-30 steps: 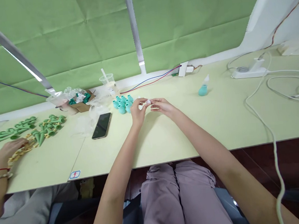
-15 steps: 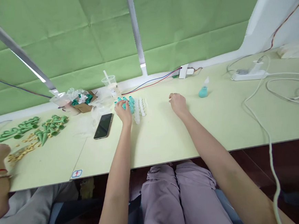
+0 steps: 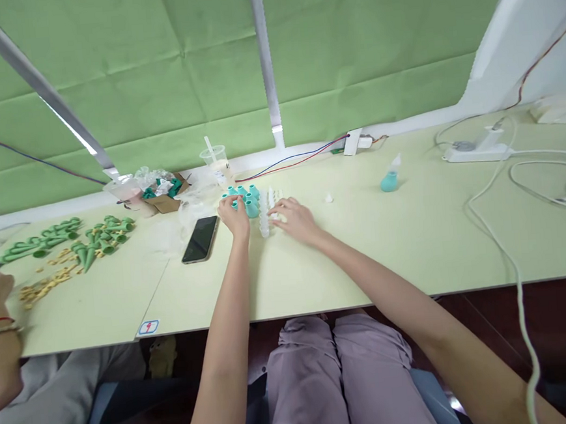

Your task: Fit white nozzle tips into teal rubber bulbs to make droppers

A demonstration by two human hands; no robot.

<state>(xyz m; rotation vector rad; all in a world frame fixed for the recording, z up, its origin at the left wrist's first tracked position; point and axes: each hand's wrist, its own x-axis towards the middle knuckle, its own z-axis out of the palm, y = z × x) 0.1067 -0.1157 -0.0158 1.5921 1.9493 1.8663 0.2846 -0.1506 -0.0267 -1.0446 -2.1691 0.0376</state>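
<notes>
Head: L fingers (image 3: 224,208) curled at round teal bulbs (image 3: 252,209), R fingers (image 3: 283,210) bent at whitish pcs (image 3: 264,220), grips unclear.

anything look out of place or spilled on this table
One small white piece sits alone, to the right of the white rows, so it looks stray. At far left, yellow pieces lie scattered loosely. The white cable trails past the table's front edge, which looks untidy. I see no clear damage.

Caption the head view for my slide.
Left hand at open-necked teal bulbs, right hand at rows of white pieces.
</notes>
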